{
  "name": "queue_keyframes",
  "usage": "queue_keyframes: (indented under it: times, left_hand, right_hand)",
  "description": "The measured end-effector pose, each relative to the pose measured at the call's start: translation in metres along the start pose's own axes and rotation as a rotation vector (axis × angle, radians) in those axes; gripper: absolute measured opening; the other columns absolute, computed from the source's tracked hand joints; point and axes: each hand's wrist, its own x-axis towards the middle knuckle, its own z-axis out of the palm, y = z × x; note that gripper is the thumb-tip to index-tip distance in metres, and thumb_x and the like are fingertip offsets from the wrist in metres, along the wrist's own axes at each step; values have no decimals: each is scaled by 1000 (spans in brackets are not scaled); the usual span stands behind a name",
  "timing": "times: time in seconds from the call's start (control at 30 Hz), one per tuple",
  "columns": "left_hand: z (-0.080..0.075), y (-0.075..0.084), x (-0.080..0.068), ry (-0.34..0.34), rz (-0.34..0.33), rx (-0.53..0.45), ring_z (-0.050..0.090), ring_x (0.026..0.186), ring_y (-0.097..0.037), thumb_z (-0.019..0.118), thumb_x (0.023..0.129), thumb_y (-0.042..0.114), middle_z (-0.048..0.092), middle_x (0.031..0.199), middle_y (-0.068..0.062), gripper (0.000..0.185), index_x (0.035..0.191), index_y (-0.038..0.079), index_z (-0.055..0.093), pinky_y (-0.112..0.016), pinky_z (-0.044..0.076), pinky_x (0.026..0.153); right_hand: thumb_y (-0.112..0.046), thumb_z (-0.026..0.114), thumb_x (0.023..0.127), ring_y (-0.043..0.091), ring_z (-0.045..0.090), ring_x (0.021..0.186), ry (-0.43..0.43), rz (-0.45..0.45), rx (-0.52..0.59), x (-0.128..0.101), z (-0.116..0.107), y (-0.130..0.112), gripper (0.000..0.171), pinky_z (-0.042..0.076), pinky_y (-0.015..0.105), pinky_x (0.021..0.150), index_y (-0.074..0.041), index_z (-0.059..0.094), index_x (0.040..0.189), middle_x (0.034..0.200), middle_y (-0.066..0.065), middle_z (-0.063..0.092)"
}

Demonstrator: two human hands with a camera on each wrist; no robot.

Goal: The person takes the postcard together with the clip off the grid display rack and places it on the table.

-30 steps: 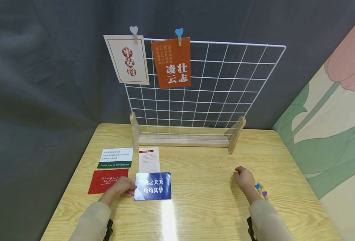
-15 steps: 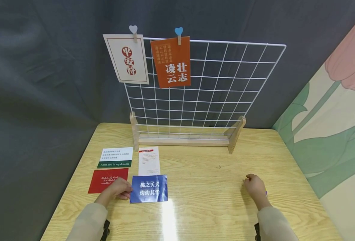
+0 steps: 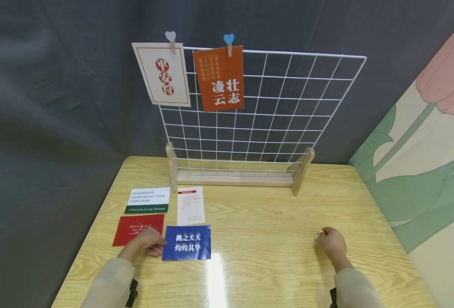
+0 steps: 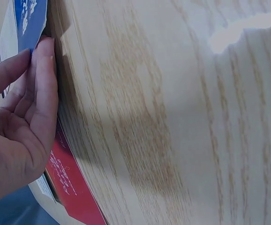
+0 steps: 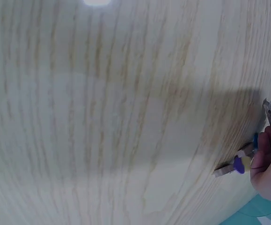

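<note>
My left hand (image 3: 145,244) pinches the left edge of a blue card (image 3: 187,252) with white characters, thumb on its face and fingers behind. In the left wrist view the card's edge (image 4: 32,18) sits slightly off the wood. Over the table's right side, my right hand (image 3: 333,244) pinches a small wooden clip (image 5: 269,111), its gripping end pointing away from the fingertips. More clips lie just under that hand, among them one with a purple heart (image 5: 238,164); the head view hides them behind the hand.
A white wire grid (image 3: 277,114) on wooden feet stands at the back. Clips hold a white card (image 3: 147,72) and an orange card (image 3: 207,96) on it. A red card (image 3: 144,222), a green-and-white card (image 3: 147,201) and a white-and-red card (image 3: 190,206) lie on the left.
The blue card has shifted left and slightly nearer with my left hand. My right hand has moved right to the clips and now holds one, covering the others.
</note>
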Motion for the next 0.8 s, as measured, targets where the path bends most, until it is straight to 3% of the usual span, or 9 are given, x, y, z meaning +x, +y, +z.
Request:
queue_keyframes:
  times: [0.1,0.37,0.63,0.8]
  left_hand:
    - [-1,0,0,-1,-3,5,57,45,-16,59,75,0,57,53,-9,7,71,-5,60,-27,49,45]
    - [-2,0,-1,12,-20,3,58,46,-17,61,75,2,57,53,-9,9,72,-5,58,-26,49,45]
    - [-5,4,-6,23,-35,17,59,47,-18,62,76,3,57,54,-10,11,70,-5,57,-26,49,45]
    - [-6,5,-7,32,-35,45,59,47,-19,61,76,3,57,53,-10,13,68,-5,56,-26,49,46]
  right_hand:
    - [-10,33,87,41,49,89,-15,9,2,-1,-1,4,39,44,40,63,17,41,113,111,35,43]
    - [-9,33,85,25,49,66,-23,13,4,-4,-2,10,39,40,31,50,17,42,112,111,35,43]
    - [-12,34,86,25,50,70,-31,22,-1,-5,-3,10,39,42,32,52,16,43,112,108,34,46]
    - [-13,35,87,37,52,82,-40,14,-16,-5,-5,10,39,45,40,60,16,42,112,108,33,46]
